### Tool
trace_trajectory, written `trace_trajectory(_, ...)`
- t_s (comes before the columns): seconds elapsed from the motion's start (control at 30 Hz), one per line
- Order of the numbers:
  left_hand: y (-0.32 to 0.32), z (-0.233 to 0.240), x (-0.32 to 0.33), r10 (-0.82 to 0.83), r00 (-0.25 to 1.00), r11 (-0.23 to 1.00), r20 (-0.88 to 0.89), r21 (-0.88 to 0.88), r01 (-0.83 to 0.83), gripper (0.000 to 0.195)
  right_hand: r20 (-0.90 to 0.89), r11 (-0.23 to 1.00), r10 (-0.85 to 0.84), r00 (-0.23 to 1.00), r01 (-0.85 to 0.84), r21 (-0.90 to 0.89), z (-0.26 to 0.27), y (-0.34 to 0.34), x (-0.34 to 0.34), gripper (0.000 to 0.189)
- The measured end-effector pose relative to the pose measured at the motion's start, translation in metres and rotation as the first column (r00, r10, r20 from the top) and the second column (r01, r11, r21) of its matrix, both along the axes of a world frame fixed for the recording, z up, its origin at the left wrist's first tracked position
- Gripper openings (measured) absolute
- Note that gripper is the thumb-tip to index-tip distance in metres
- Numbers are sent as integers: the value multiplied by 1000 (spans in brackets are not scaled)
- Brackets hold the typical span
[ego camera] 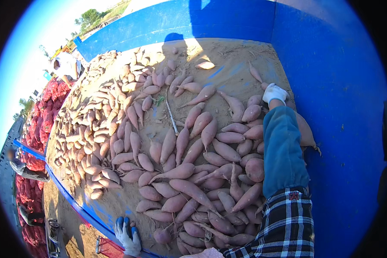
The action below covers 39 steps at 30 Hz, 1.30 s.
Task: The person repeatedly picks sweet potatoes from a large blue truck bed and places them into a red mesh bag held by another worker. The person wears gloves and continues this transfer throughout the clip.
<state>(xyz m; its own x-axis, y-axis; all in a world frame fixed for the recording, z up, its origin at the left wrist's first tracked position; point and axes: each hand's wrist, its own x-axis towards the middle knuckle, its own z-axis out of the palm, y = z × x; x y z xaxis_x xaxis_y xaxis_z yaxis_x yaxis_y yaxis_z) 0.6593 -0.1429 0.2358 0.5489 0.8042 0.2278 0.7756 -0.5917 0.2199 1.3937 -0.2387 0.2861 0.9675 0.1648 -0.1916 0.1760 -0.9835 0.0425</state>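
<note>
Many sweet potatoes (193, 190) lie in a heap on a soil-covered table bed with blue metal walls. My right hand (275, 94), in a white knit glove, reaches to the far right part of the bed. Its fingers are on a sweet potato (264, 85), of which only a tip shows; whether they are closed round it is unclear. A slender sweet potato (255, 72) lies just beyond. My left hand (128, 237), in a white glove with blue-coated fingers, rests on the near left edge of the bed with its fingers apart, beside a small clod (133, 224).
The blue side wall (338, 129) rises close on the right, and a large sweet potato (304, 130) leans there. A stick (170, 111) lies mid-bed. Beyond the blue rim (64, 190) are stacked red mesh sacks (35, 129), a person (66, 66) and another person (25, 169).
</note>
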Motion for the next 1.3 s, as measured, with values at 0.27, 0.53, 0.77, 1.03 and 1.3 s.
trace_trajectory(0.27, -2, 10, 6, 19, 1000, 1000, -1, -10, -19, 52, -34, 794, 593, 805, -577, 192, -15, 27, -48, 66)
trace_trajectory(0.53, -4, 10, 5, 4, 998, 1000, 55, 19, -5, 49, -105, 733, 655, 748, -597, 325, 40, 13, -104, 69)
trace_trajectory(0.77, 1, 11, 5, 31, 996, 1000, 85, -5, -31, 57, 16, 295, 832, 554, -467, 834, 62, -25, -152, 72)
trace_trajectory(1.03, -14, 70, 117, 772, 365, 103, 521, -668, 737, 39, 56, -41, 998, 11, -531, 847, 70, 16, -367, 60)
trace_trajectory(1.3, 16, 29, 68, 898, 373, -206, 232, -529, 824, 55, 92, 717, 432, 897, -404, 568, 30, 96, -134, 50)
